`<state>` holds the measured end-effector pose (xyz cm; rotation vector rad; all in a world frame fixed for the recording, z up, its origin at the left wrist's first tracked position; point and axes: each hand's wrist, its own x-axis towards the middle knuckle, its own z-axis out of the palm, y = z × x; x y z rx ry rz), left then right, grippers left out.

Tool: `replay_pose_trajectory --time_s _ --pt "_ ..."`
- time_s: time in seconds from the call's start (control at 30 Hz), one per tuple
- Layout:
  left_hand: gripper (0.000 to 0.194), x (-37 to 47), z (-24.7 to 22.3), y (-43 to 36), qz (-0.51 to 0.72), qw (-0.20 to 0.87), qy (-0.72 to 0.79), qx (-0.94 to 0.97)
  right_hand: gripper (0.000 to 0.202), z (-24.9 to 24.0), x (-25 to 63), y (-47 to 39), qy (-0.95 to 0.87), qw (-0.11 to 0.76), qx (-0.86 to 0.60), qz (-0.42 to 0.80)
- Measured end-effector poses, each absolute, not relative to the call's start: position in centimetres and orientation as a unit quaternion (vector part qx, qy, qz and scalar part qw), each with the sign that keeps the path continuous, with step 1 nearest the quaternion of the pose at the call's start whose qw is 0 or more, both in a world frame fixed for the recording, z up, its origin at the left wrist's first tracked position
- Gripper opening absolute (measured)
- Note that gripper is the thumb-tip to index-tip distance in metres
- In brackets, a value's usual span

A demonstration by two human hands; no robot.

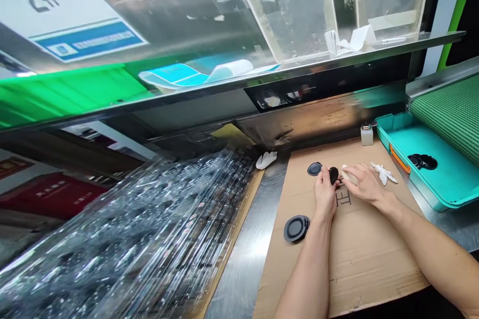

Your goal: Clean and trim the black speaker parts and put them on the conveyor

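Note:
My left hand point(324, 190) is closed on a small round black plastic lid point(333, 175), tilted up above the cardboard sheet point(374, 249). Just to its right, my right hand point(362, 183) pinches a white cloth point(349, 175) close to the lid's edge. Another black lid point(314, 168) lies flat beyond my left hand. Left of my left forearm rests a black lid point(296, 228), seemingly on top of another. A crumpled white cloth point(384, 173) lies right of my right hand.
A teal tray point(422, 179) with black lids point(422, 161) stands at the right, below a green conveyor belt point(449, 109). A small bottle point(367, 134) stands at the cardboard's far edge. Plastic-wrapped black parts point(157, 209) fill the left. A metal shelf point(299, 66) crosses above.

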<state>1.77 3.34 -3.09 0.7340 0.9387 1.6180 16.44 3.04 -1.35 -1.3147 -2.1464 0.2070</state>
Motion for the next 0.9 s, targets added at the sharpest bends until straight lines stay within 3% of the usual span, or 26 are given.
replay_pose_trajectory --time_s 0.13,0.33,0.47,0.53,0.7,0.9 --pt "0.052 2.4 -3.5 3.3 0.655 0.481 0.463 0.353 0.029 -2.2 17.3 4.0 -0.799 0.218 -0.556 0.076" --pt "0.026 2.0 -3.7 4.2 0.632 0.456 0.523 0.346 0.029 -2.8 17.6 4.3 -0.799 0.201 -0.56 0.081" --pt "0.047 -3.1 -2.4 7.1 0.603 0.375 0.555 0.434 0.029 -3.0 17.6 4.5 -0.797 0.211 -0.559 0.085" --pt "0.051 -6.1 -1.7 9.0 0.531 0.294 0.615 0.503 0.03 -3.0 17.6 4.5 -0.797 0.21 -0.559 0.09" --pt "0.031 -10.0 -1.4 12.8 0.253 0.142 0.695 0.658 0.031 -3.3 17.5 4.5 -0.801 0.215 -0.55 0.098" --pt "0.039 -9.7 -2.3 14.2 0.168 0.105 0.715 0.67 0.029 -3.5 17.1 4.5 -0.802 0.214 -0.55 0.094"
